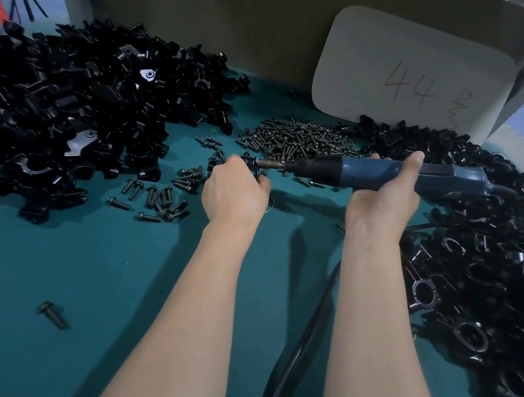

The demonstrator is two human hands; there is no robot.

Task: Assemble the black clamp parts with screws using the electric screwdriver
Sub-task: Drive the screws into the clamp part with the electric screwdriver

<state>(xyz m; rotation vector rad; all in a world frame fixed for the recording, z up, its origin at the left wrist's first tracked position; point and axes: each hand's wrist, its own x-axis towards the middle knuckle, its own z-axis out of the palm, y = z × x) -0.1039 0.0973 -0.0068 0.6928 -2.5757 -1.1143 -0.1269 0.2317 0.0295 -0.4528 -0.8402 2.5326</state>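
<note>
We are driving a screw: our left hand (236, 190) grasps the clamp (253, 165), our right hand (386, 197) grasps the screwdriver (377, 175); next, seat it fully.

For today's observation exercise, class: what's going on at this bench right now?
A person is assembling clamps. The left hand grips a small black clamp part, and the right hand holds the blue electric screwdriver sideways, its bit against that part. A screw pile lies just beyond, with black parts in a left heap and a right heap on the teal table.
</note>
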